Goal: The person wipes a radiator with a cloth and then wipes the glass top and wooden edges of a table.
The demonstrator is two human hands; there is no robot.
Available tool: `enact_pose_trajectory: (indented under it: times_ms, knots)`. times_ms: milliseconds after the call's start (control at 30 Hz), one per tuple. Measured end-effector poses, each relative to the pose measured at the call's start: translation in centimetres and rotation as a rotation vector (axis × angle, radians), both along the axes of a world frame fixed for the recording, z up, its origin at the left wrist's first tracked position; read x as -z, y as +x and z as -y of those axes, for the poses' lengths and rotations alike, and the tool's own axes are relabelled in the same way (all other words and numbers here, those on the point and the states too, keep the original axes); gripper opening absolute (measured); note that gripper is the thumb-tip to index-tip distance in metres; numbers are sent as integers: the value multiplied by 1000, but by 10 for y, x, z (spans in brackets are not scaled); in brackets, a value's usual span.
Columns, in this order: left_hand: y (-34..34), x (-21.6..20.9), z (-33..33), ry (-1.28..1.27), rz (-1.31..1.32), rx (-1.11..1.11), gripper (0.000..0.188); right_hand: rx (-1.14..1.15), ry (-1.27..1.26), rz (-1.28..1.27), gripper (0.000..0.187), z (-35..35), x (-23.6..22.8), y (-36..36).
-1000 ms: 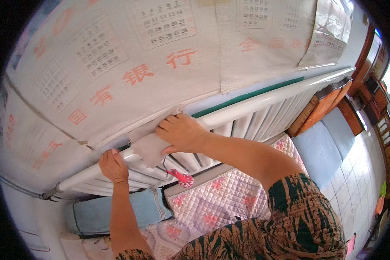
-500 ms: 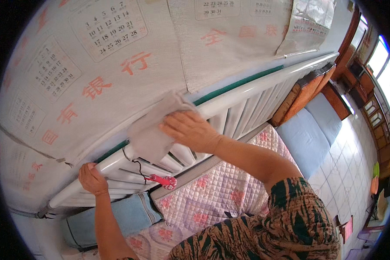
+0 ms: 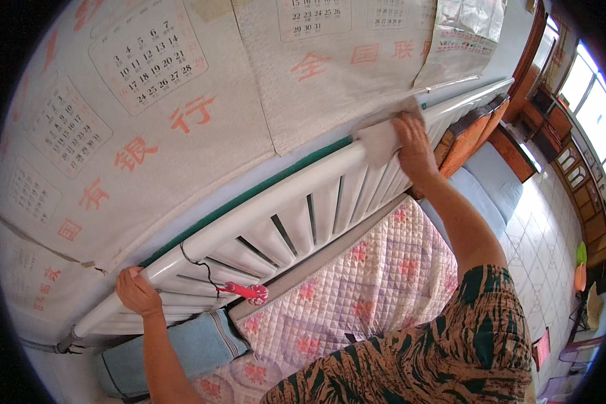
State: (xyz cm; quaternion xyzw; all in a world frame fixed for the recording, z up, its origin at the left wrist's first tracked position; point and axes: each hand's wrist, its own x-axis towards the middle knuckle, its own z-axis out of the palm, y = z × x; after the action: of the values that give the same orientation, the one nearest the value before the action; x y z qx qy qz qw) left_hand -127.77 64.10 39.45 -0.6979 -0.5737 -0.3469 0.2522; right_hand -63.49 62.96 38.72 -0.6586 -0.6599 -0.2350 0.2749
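Observation:
A long white radiator (image 3: 276, 188) runs along the wall, its top rail rising toward the far right. My right hand (image 3: 416, 149) presses a pale grey cloth (image 3: 378, 143) onto this rail near the far end; the cloth drapes over the front and the back edge. At the near left end, my left hand (image 3: 139, 293) is wrapped over the rail. Between the hands, a red-handled object (image 3: 246, 291) with a patterned round head hangs on a black cord looped round the rail; its kind I cannot make out.
Below the radiator lies a pink-and-white quilted cover (image 3: 343, 283), with a blue rolled towel or pillow (image 3: 175, 343) at its left. Orange-brown cushions (image 3: 475, 135) stand against the radiator's far end. Calendar sheets (image 3: 182, 81) cover the wall behind it.
My right hand and the cloth have slid along the rail to the far right, uncovering the radiator's middle. My left hand stays on the near end.

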Motion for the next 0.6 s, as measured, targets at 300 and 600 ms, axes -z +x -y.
enact_pose_trajectory:
  times_ms: [300,600]
  knots:
    - [-3,5,-2,5,-43,-56,32,134,-69,-48,64,0,-11,-30]
    - [-5,3,1,82,-22,-51,28,-347,-74,5,74,24,-26,-196]
